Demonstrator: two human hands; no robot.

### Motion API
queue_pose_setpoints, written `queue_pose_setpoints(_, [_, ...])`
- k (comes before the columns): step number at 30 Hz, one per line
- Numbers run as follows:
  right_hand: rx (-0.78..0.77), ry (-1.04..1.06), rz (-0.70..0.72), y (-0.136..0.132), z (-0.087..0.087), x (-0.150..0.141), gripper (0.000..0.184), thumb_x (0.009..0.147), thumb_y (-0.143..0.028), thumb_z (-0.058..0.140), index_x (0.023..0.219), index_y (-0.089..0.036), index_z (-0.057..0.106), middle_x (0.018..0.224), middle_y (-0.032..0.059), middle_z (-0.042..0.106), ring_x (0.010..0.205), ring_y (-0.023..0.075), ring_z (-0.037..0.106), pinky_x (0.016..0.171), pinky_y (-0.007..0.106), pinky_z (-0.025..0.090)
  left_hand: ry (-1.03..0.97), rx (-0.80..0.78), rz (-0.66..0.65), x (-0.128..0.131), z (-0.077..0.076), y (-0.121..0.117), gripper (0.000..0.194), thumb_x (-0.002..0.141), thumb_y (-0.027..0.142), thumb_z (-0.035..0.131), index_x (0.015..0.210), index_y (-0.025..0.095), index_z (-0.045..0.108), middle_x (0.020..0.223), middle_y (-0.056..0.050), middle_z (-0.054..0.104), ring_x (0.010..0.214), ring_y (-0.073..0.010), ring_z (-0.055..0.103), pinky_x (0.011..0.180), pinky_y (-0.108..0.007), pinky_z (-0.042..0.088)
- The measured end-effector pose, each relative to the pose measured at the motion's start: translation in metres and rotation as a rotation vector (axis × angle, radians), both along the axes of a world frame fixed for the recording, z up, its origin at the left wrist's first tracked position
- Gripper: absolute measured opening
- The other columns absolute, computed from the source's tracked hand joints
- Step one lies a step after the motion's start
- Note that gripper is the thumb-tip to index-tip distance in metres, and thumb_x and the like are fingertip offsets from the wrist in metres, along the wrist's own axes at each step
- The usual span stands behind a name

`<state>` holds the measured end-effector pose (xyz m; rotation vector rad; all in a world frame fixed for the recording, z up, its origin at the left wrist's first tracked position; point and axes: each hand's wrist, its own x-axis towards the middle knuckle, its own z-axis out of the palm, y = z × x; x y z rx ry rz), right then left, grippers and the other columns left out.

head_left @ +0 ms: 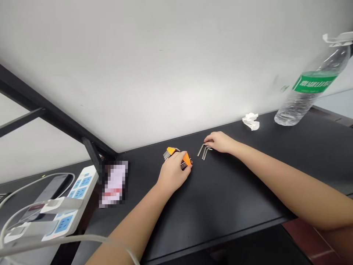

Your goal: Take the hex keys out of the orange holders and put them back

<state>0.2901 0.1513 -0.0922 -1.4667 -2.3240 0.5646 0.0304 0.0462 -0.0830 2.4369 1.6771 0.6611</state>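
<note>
My left hand (174, 170) is closed around an orange hex key holder (186, 159) on the black tabletop. Several metal keys stick out of the holder, and my fingers cover its middle. A short way to the right, a few loose L-shaped hex keys (204, 151) lie side by side with their bends toward the wall. My right hand (218, 141) rests at their bent ends, thumb and fingers pinched on the short arm of one hex key. The fingertips partly hide that end.
Along the wall stand a large clear water bottle (311, 82) with a green label and a crumpled white tissue (251, 121). To the left are a blurred-out packet (113, 184), a white power strip (78, 198) with plugs and cables, a phone (46, 198) and a black metal frame (55, 114).
</note>
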Motion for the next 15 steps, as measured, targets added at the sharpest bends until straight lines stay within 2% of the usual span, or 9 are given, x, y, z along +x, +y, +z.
queue_pose_setpoints(3, [0.035,-0.05,0.056,-0.004,0.002,0.005,0.032,0.092,-0.039,0.062,0.113,-0.019,0.077,0.106,0.0109,0.071,0.092,0.0238,0.066,0.082,0.032,0.05,-0.014,0.013,-0.009,-0.001,-0.001,0.001,0.045,0.083,0.027,0.072,0.127,0.027,0.06,0.12,-0.005,0.073,0.104,-0.0255,0.071,0.09,-0.039,0.058])
queue_pose_setpoints(6, [0.013,-0.053,0.212,-0.012,0.006,0.01,0.047,0.084,-0.034,0.071,0.129,-0.02,0.069,0.127,0.0121,0.063,0.102,0.024,0.066,0.088,0.031,0.051,-0.019,0.0,-0.006,-0.001,-0.001,0.001,0.046,0.083,0.027,0.072,0.127,0.027,0.06,0.121,-0.005,0.073,0.104,-0.0256,0.071,0.09,-0.04,0.058])
queue_pose_setpoints(8, [-0.004,-0.06,0.266,-0.016,0.008,0.01,0.045,0.081,-0.025,0.07,0.126,-0.021,0.069,0.129,0.011,0.061,0.102,0.0231,0.066,0.087,0.03,0.052,-0.013,-0.014,-0.004,-0.001,-0.002,0.001,0.046,0.083,0.027,0.072,0.128,0.026,0.06,0.122,-0.006,0.072,0.107,-0.0264,0.07,0.091,-0.04,0.058])
queue_pose_setpoints(12, [0.077,-0.064,0.29,-0.013,0.002,0.001,0.025,0.085,-0.011,0.058,0.105,-0.018,0.072,0.113,0.0105,0.065,0.095,0.0225,0.063,0.083,0.032,0.051,-0.018,-0.021,-0.006,0.0,-0.001,0.001,0.046,0.084,0.027,0.071,0.129,0.025,0.059,0.124,-0.006,0.071,0.111,-0.0273,0.069,0.093,-0.042,0.058])
queue_pose_setpoints(15, [0.158,-0.065,0.313,-0.006,-0.006,-0.004,0.026,0.087,-0.009,0.056,0.105,-0.018,0.072,0.11,0.0112,0.066,0.102,0.025,0.06,0.09,0.034,0.049,-0.045,-0.003,-0.016,0.0,0.001,0.001,0.046,0.084,0.027,0.071,0.129,0.025,0.058,0.123,-0.006,0.071,0.111,-0.0273,0.069,0.093,-0.042,0.058])
